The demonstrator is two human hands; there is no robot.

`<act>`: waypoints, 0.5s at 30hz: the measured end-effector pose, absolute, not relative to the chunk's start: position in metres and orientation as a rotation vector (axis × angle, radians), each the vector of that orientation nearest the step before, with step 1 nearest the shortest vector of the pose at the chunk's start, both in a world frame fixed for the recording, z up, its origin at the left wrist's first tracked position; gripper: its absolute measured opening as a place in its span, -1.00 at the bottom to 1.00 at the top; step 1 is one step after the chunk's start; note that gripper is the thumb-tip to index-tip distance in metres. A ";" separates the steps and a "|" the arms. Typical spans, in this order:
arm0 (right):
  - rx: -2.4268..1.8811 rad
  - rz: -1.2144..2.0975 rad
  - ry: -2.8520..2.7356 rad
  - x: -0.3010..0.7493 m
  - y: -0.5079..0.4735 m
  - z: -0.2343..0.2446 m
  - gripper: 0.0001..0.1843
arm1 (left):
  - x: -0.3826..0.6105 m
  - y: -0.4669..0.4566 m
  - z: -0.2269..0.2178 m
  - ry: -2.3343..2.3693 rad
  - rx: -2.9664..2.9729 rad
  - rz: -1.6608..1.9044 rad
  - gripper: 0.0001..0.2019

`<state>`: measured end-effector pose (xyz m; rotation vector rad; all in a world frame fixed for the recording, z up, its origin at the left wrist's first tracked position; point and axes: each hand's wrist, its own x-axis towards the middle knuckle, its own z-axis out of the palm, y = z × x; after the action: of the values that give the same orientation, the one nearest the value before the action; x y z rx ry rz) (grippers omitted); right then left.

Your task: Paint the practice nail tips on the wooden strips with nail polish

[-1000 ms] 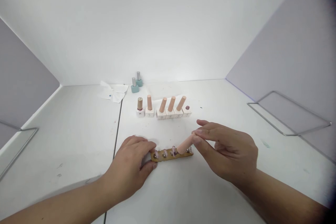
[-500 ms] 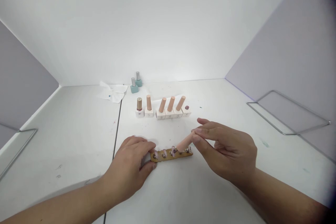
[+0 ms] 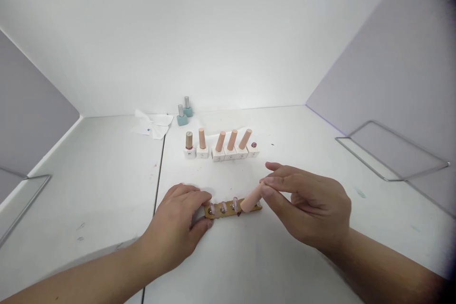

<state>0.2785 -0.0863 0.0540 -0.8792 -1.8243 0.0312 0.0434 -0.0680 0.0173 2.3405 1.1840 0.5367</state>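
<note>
My left hand (image 3: 178, 225) is closed on the left end of a tan, scallop-edged nail tip stand (image 3: 228, 213) lying on the table, thumb in front and fingers behind. Several false nail tips (image 3: 223, 207) stand along it on silvery round mounts. Between the thumb and fingers of my right hand (image 3: 306, 204) is a nail polish brush (image 3: 252, 198) by its peach cap handle, tilted down to the left over the right part of the stand. Its dark bristle end shows at the stand's front edge. The handle hides some of the tips.
Behind the stand is a row of white polish bottles (image 3: 219, 155), most peach-capped. The rightmost bottle (image 3: 253, 152) is uncapped, with a dark neck. Two teal bottles (image 3: 182, 120) and a crumpled white tissue (image 3: 156, 127) lie farther back. Wire frames (image 3: 388, 180) stand at both sides.
The brush end has moved slightly toward me, from beside the middle nail tip to the stand's front edge. My right hand shifted a little with it; my left hand stayed in place.
</note>
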 end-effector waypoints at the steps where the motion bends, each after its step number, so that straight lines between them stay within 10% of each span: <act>1: -0.875 0.027 -1.823 0.278 -0.086 0.054 -0.74 | 0.043 -0.068 0.017 1.186 2.342 0.537 -0.71; 15: -1.045 0.065 -1.751 0.277 -0.083 0.052 -0.77 | 0.045 -0.069 0.020 1.165 2.359 0.544 -0.73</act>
<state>0.2775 -0.0829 0.0520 -1.0454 -1.7505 0.0648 0.0447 -0.0691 0.0200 2.3590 1.1654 0.5441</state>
